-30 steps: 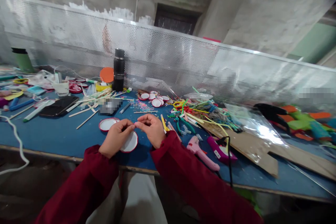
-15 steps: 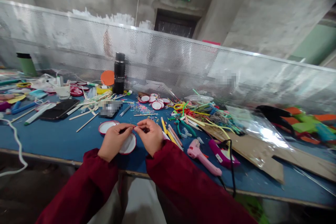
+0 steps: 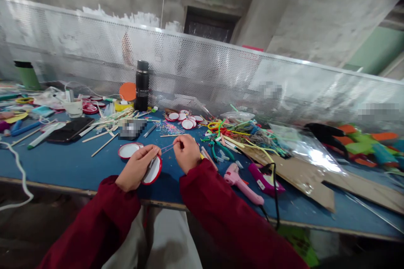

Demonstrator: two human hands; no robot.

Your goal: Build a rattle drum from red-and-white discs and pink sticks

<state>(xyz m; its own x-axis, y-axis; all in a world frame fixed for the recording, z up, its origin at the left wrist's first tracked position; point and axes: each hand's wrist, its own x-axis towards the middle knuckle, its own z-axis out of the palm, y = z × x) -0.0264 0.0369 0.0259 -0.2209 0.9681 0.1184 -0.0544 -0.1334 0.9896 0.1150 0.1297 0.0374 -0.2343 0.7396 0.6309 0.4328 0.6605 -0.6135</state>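
A thin pinkish strand (image 3: 167, 148) is stretched across the gap between my two hands; it looks like a small rubber band. One end is pinched in the fingertips of my left hand (image 3: 138, 168), the other in the closed fingers of my right hand (image 3: 187, 154). Beneath my left fingers is a round white lid with a red rim (image 3: 153, 173); I cannot tell whether that hand also grips it. Another red-rimmed lid (image 3: 128, 150) lies just behind my left hand. Tiny coloured loops (image 3: 172, 127) are scattered on the table beyond my hands.
A pink glue gun (image 3: 243, 185) and a purple pouch (image 3: 265, 180) lie to the right, near green-handled pliers (image 3: 221, 151) and cardboard (image 3: 293, 174). Farther back stand a black bottle (image 3: 142, 86) and several lids (image 3: 187, 123). A phone (image 3: 70, 130) and wooden sticks (image 3: 104, 144) are left.
My hands have drawn apart, the right one moving right and slightly up, so the strand now shows stretched between them. The lid beneath my left hand has shifted slightly and shows more.
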